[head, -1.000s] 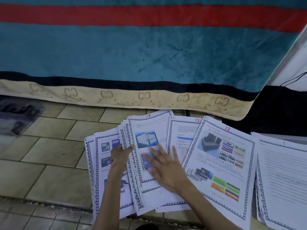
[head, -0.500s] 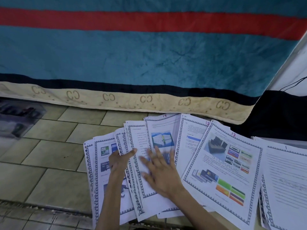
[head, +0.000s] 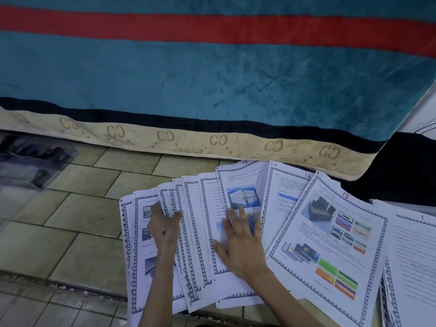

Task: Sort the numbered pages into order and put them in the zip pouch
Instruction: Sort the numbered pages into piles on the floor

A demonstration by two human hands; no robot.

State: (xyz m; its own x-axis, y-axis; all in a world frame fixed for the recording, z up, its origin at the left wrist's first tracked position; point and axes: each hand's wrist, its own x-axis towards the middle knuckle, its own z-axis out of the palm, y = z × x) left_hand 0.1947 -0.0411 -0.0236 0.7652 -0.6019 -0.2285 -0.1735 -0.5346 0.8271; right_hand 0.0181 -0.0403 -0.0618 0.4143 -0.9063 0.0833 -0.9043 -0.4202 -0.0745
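Observation:
Several bordered printed pages lie fanned out on the tiled floor. Page 15 sits in the middle of the fan, page 12 is right of it, and page 13, with colour pictures, overlaps further right. Page 1 tops a separate pile at the far right. My left hand pinches the left part of the fan, thumb on top and fingers tucked among the sheets. My right hand lies flat with fingers spread on page 15. A blurred clear plastic pouch lies at the far left.
A teal blanket with a red stripe and a beige hem hangs over a bed edge just behind the pages. Dark fabric is at the right. Bare floor tiles stretch left of the pages.
My right hand has slid page 15 and the sheets under it rightwards, spreading the fan wider. My left hand stays on the left sheets.

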